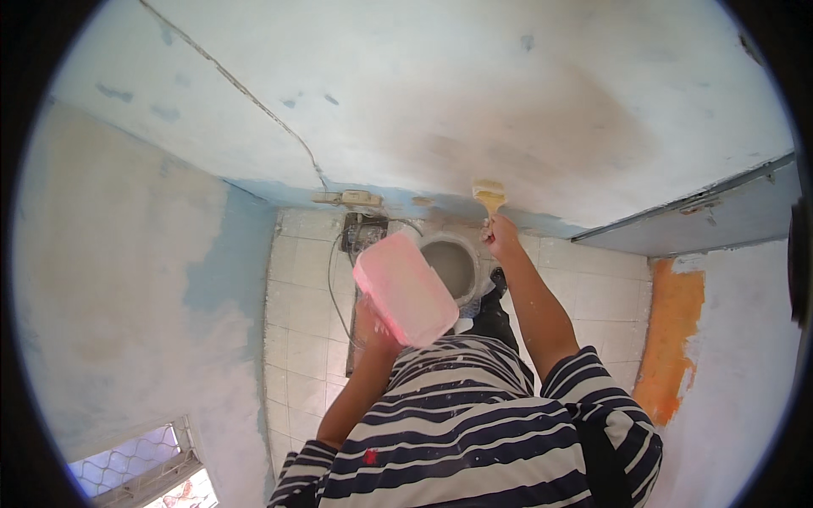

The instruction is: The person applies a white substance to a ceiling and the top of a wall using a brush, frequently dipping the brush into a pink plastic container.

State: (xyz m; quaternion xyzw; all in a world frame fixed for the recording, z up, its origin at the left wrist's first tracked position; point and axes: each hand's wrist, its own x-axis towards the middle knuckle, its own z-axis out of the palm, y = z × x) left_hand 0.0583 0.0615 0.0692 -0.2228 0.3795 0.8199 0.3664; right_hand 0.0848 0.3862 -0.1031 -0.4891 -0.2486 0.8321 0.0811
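Note:
My left hand (377, 328) grips the side of a pink rectangular tub (389, 315) in front of my body. Pale, pinkish-beige material (413, 284) shows within the tub's rim; whether it is liquid or paste I cannot tell. Out ahead and to the right, my right hand (500, 235) is closed around the handle of a paintbrush (489, 196). The brush is yellowish, with its wide head pointing up at the lower part of the wall (542, 110). Whether the bristles touch the wall is hard to see. A brownish, damp-looking patch spreads above the brush.
A round bucket (450, 267) with grey contents stands on the pale tiled floor (309, 296), partly behind the tub. Beside it lie a dark box-like object (362, 233) and a loose cable (332, 288). A thin cable (246, 91) runs down the wall. A meshed window (135, 461) is at lower left.

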